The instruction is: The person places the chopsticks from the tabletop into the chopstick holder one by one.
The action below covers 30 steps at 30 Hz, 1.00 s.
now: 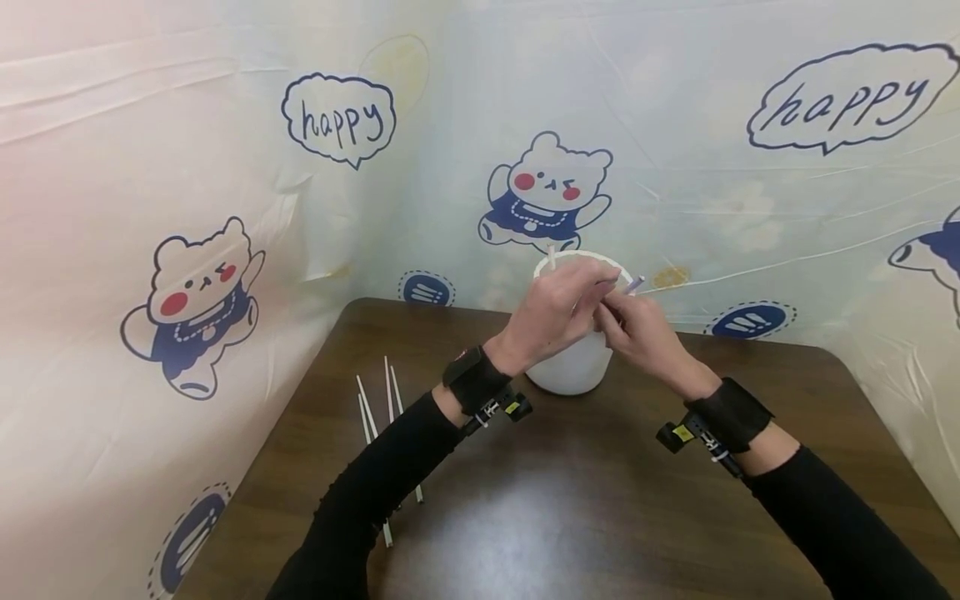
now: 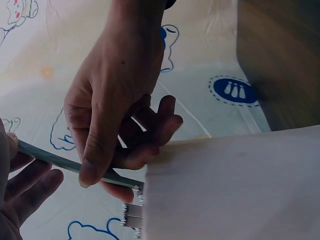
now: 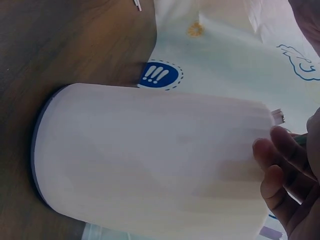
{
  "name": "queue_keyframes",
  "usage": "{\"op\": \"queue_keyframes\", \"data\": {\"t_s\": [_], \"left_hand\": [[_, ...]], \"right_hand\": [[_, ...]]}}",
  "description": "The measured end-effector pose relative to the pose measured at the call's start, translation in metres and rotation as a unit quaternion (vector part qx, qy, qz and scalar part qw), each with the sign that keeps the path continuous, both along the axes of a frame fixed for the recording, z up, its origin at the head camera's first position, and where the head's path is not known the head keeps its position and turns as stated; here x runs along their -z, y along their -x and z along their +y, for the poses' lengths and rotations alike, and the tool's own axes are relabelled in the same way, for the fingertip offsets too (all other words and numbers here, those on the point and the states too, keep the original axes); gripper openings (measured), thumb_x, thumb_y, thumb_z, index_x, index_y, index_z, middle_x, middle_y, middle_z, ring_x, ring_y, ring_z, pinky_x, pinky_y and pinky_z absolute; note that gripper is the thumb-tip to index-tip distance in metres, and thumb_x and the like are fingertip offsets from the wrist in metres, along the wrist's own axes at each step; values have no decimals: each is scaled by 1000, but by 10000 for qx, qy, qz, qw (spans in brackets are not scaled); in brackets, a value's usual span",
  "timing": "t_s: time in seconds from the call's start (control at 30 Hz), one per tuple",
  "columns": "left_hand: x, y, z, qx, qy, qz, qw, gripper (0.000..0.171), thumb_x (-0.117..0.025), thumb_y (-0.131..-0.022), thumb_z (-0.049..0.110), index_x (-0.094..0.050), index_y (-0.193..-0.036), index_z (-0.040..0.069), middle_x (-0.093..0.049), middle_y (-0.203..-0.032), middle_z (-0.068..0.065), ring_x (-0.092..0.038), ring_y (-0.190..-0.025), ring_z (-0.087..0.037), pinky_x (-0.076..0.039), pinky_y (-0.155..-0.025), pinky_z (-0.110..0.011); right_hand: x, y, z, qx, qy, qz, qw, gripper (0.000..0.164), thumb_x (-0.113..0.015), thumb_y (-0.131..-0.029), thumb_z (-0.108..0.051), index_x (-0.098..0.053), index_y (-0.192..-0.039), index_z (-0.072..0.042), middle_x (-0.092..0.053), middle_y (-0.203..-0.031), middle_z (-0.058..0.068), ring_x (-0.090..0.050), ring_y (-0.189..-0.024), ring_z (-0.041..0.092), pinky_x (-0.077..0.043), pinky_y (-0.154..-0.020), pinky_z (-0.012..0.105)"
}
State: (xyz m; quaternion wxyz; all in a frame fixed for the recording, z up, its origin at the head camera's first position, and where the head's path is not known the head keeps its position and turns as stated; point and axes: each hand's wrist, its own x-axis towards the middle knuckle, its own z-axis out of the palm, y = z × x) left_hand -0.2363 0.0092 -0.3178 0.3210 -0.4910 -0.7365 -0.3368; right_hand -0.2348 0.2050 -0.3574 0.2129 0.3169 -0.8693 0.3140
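A white bucket (image 1: 573, 367) stands upright at the back of the table. Both hands are together over its rim. My right hand (image 1: 645, 329) pinches a thin green-grey stick (image 2: 60, 161), its lower end right at the rim in the left wrist view. At the stick's upper end, the fingers of my left hand (image 1: 558, 304) hold it; most of that hand is cut off in the left wrist view. A purple stick (image 1: 636, 284) and a pale stick (image 1: 552, 255) show above the rim. Beside the pinched stick, a grey jagged-ended piece (image 2: 132, 215) sticks out of the bucket.
Several thin pale chopsticks (image 1: 397, 385) lie on the left of the brown wooden table (image 1: 570, 500), partly behind my left sleeve. A printed cloth (image 1: 450, 100) hangs close behind the bucket and along both sides.
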Motion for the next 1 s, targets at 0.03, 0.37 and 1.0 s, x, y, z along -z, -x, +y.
{"op": "queue_keyframes", "data": {"t_s": [0.03, 0.37, 1.0], "left_hand": [[2, 1, 0, -1, 24, -9, 10000, 18, -66, -101, 4, -62, -118, 4, -73, -111, -11, -71, -103, -20, -55, -95, -13], [40, 15, -4, -334, 318, -237, 9987, 6, -60, -104, 5, -59, -110, 3, -64, -96, -8, -65, -86, -17, -55, -75, -14], [65, 26, -13, -1170, 658, -472, 9898, 28, -59, -107, 18, -60, -131, 4, -68, -124, -11, -63, -117, -23, -53, -105, -33]], "right_hand": [[1, 0, 0, 32, -19, -12, 10000, 6, -60, -104, -3, -63, -99, -4, -54, -67, 2, -47, -56, 4, -42, -53, 22], [5, -2, 0, 110, -94, -32, 9999, 17, -65, -101, -4, -68, -117, 1, -47, -62, 0, -40, -52, 5, -36, -49, 21], [7, -11, 0, -217, -47, 180, 9996, 20, -71, -96, -2, -71, -116, -2, -49, -59, -5, -41, -51, 1, -39, -48, 21]]}}
